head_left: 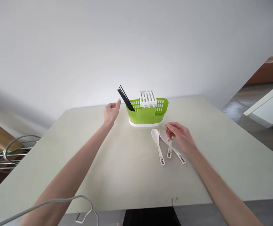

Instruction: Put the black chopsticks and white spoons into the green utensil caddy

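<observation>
My right hand (179,135) is over three white spoons on the table. Its fingers are closed on one white spoon (169,151), whose bowl they hide. To the left lies another white spoon (158,146), bowl pointing toward the basket. A third spoon (180,156) slants under my right hand. My left hand (111,112) is raised at the left of the green basket (145,115), fingers loosely curled, thumb apart, nothing visible in them. Close to that thumb, black chopsticks (126,99) lean in the basket's left compartment. A white slotted rack (148,98) sits across the basket's middle.
The pale table (117,175) meets a white wall (127,47) behind the basket. A grey cable (56,200) crosses over my left forearm at the lower left. Beyond the table's left edge stands a metal rack (11,153) with a wooden board (0,135).
</observation>
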Motion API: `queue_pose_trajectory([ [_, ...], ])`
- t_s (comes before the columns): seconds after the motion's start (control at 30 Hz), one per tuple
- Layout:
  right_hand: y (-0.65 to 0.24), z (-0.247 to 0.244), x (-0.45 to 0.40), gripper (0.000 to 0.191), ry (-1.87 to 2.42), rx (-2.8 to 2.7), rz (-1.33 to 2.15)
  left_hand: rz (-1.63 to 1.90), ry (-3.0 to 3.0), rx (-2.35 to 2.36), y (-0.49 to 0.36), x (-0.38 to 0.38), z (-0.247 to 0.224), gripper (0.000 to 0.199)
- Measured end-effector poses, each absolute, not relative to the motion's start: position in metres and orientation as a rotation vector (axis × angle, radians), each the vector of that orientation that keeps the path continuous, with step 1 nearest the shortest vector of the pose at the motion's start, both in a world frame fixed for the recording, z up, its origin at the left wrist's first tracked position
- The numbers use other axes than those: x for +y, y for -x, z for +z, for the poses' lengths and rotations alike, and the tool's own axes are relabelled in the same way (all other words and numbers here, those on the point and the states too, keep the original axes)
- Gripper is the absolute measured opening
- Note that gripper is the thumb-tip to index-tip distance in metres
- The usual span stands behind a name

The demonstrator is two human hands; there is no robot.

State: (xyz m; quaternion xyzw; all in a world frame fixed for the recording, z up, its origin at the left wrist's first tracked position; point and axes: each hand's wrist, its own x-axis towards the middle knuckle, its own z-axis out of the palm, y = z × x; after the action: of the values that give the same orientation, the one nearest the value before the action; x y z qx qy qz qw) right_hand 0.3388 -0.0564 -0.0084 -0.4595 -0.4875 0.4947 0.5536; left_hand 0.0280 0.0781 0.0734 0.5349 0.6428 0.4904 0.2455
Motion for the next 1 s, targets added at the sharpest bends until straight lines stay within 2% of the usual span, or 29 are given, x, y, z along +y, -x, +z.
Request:
queue_pose_trajectory([
  [0.23, -0.344, 0.000, -0.063, 0.033, 1.661, -1.776, 0.623, 1.237, -1.393, 1.677, -0.003, 0.006, 0.013, 0.053],
  [0.43, -0.352, 0.017, -0.052, 0.040, 2.070, -1.966, 0.410, 1.218, -1.434, 1.568, 0.011, -0.034, 0.005, 0.051],
  [0.6, -0.362, 0.020, -0.038, 0.046, 2.369, -1.872, 0.590, 1.179, -1.494, 1.574, 0.015, -0.041, 0.003, 0.050],
  [0.8, -0.351, 0.011, -0.023, 0.057, 2.349, -1.762, 0.767, 1.113, -1.600, 1.608, 0.014, -0.040, -0.001, 0.048],
  [0.87, -0.350, 0.009, -0.019, 0.049, 2.297, -1.761, 0.823, 1.095, -1.619, 1.621, 0.014, -0.040, -0.002, 0.049],
  [1.0, -0.359, 0.015, -0.016, 0.019, 2.198, -1.803, 0.874, 1.072, -1.645, 1.639, 0.015, -0.040, -0.002, 0.049],
])
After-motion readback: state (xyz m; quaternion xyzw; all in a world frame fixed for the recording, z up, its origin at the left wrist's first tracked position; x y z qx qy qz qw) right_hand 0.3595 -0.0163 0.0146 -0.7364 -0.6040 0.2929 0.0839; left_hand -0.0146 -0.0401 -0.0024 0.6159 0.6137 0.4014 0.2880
